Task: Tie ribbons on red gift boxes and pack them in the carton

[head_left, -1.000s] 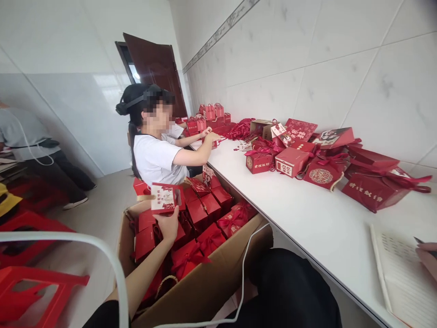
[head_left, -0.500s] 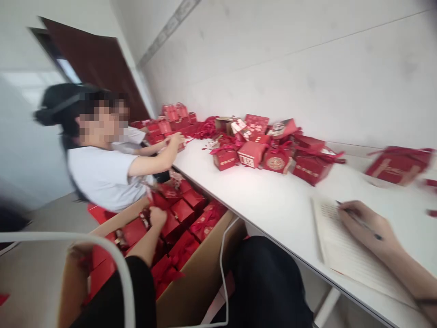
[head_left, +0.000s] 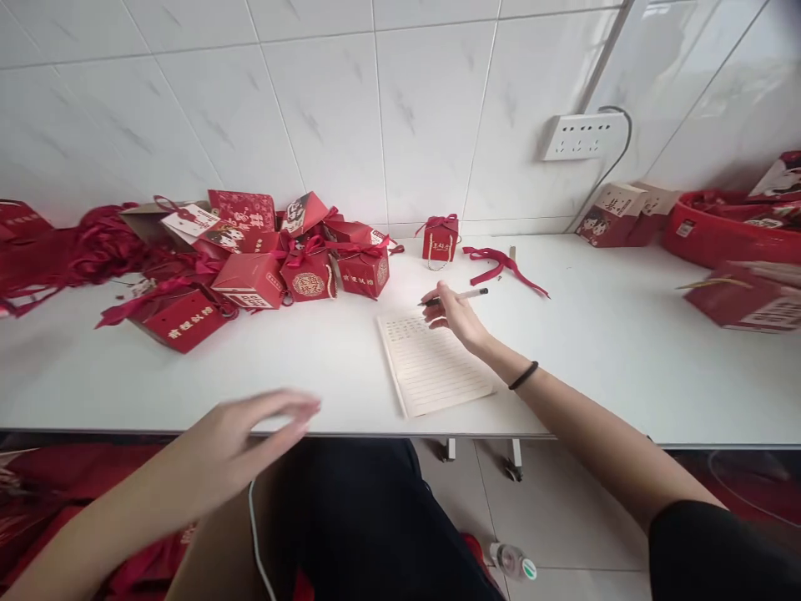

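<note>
"Where's the pen [head_left: 475,293]?"
"Pinched in the right hand [head_left: 460,317], at the far edge of the notebook [head_left: 441,380]."
"And the left hand [head_left: 244,434]?"
"Blurred, thumb and fingers spread apart, by the near edge of the bench [head_left: 626,351]."
"Anything beyond?"
"Red boxes [head_left: 250,280] piled far left; a small box [head_left: 440,244] beyond the notebook, loose ribbon [head_left: 502,260] to its right."
</note>
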Available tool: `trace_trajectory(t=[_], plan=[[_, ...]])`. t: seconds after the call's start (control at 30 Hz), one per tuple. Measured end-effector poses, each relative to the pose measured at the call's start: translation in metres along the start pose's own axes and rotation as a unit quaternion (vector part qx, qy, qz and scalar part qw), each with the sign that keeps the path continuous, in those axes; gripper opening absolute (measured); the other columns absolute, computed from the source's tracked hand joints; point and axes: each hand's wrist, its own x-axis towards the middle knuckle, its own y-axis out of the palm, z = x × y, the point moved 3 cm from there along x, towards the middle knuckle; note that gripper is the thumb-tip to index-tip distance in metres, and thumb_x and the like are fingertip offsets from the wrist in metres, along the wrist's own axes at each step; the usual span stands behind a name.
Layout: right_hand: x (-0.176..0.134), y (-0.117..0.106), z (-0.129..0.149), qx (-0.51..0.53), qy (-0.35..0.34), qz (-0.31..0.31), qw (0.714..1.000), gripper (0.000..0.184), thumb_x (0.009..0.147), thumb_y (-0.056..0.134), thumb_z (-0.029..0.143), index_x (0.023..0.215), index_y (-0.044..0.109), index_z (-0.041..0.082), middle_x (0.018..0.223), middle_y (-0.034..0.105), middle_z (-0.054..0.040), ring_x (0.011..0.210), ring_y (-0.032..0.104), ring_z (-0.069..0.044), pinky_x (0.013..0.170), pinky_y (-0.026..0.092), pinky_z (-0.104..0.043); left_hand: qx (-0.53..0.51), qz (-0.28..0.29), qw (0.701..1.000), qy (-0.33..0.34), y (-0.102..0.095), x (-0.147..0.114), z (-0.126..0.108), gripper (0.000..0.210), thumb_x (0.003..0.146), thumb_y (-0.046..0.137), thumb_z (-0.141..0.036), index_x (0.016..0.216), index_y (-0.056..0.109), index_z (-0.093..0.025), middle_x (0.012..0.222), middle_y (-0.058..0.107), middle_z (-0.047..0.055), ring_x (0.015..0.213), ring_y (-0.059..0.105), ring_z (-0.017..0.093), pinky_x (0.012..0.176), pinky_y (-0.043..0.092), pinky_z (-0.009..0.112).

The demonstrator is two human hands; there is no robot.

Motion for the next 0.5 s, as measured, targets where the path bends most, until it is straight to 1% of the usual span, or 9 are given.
trace_trajectory(t=[0.07,0.1,0.17,0.2,0.27,0.3,0.37,0.43,0.5], plan=[[-0.007,-0.002,-0.005,0.035,0.033,0.028,0.998,0.047,0.081,0.045,0.062,0.077,0.053,0.017,0.065,0.055,-0.0036,0.058,0.055,-0.014,0.052,0.045,-0.024,-0.017,0.055,0.997,0.059,0.005,0.048,-0.03,0.03,0.084,0.046,-0.049,0.098,0.066,-0.031,0.102,0.068,-0.004,0.099,0.061,0.02,0.083,0.048,0.029],[-0.01,-0.003,-0.009,0.033,0.033,0.033,0.998,0.044,0.078,0.051,0.061,0.075,0.052,0.017,0.061,0.054,-0.0021,0.055,0.053,-0.014,0.051,0.043,-0.023,-0.029,0.058,0.994,0.09,0.011,0.079,-0.045,0.029,0.084,0.046,-0.046,0.095,0.066,-0.028,0.101,0.068,-0.003,0.097,0.061,0.02,0.081,0.048,0.028],[-0.014,-0.005,-0.015,0.017,0.019,0.029,0.999,0.038,0.072,0.06,0.054,0.074,0.049,0.018,0.053,0.052,0.0016,0.049,0.048,-0.012,0.048,0.038,-0.022,-0.05,0.018,0.988,0.144,0.033,0.145,-0.067,0.027,0.086,0.044,-0.037,0.09,0.065,-0.021,0.096,0.069,0.001,0.09,0.062,0.018,0.079,0.047,0.027],[-0.015,-0.005,-0.018,0.007,0.013,0.028,1.0,0.035,0.07,0.063,0.05,0.074,0.047,0.019,0.05,0.051,0.0032,0.048,0.046,-0.011,0.048,0.036,-0.022,-0.068,0.003,0.985,0.157,0.047,0.175,-0.074,0.025,0.086,0.044,-0.03,0.09,0.065,-0.018,0.095,0.069,0.003,0.089,0.062,0.018,0.08,0.046,0.027],[-0.016,-0.005,-0.023,-0.01,0.012,0.034,0.999,0.031,0.07,0.064,0.044,0.075,0.046,0.019,0.047,0.05,0.0048,0.047,0.046,-0.011,0.048,0.035,-0.022,-0.079,-0.01,0.983,0.166,0.076,0.221,-0.077,0.022,0.084,0.045,-0.023,0.092,0.064,-0.016,0.097,0.068,0.004,0.089,0.062,0.017,0.082,0.046,0.028],[-0.016,-0.005,-0.025,-0.018,0.014,0.041,0.999,0.029,0.072,0.062,0.043,0.076,0.045,0.019,0.047,0.051,0.0048,0.047,0.046,-0.012,0.049,0.035,-0.022,-0.073,-0.007,0.981,0.178,0.088,0.235,-0.076,0.021,0.083,0.046,-0.022,0.092,0.064,-0.016,0.096,0.067,0.005,0.086,0.061,0.017,0.08,0.046,0.028],[-0.016,-0.005,-0.026,-0.038,0.018,0.05,0.998,0.029,0.077,0.059,0.045,0.074,0.044,0.02,0.048,0.052,0.0043,0.047,0.048,-0.012,0.05,0.036,-0.023,-0.048,0.01,0.976,0.214,0.105,0.246,-0.071,0.019,0.082,0.049,-0.023,0.091,0.065,-0.015,0.095,0.065,0.006,0.083,0.06,0.016,0.077,0.047,0.028],[-0.018,-0.006,-0.024,-0.066,0.024,0.051,0.996,0.032,0.08,0.056,0.047,0.072,0.043,0.02,0.049,0.054,0.0034,0.049,0.05,-0.013,0.051,0.037,-0.023,-0.027,0.036,0.968,0.246,0.11,0.242,-0.066,0.019,0.083,0.051,-0.025,0.091,0.065,-0.016,0.094,0.063,0.006,0.082,0.06,0.016,0.076,0.046,0.028],[-0.02,-0.007,-0.021,-0.089,0.034,0.045,0.994,0.033,0.082,0.057,0.047,0.07,0.044,0.019,0.05,0.055,0.0028,0.049,0.051,-0.013,0.05,0.038,-0.023,-0.016,0.05,0.966,0.252,0.108,0.234,-0.063,0.019,0.084,0.051,-0.026,0.093,0.064,-0.017,0.093,0.061,0.005,0.082,0.06,0.016,0.075,0.046,0.028]])
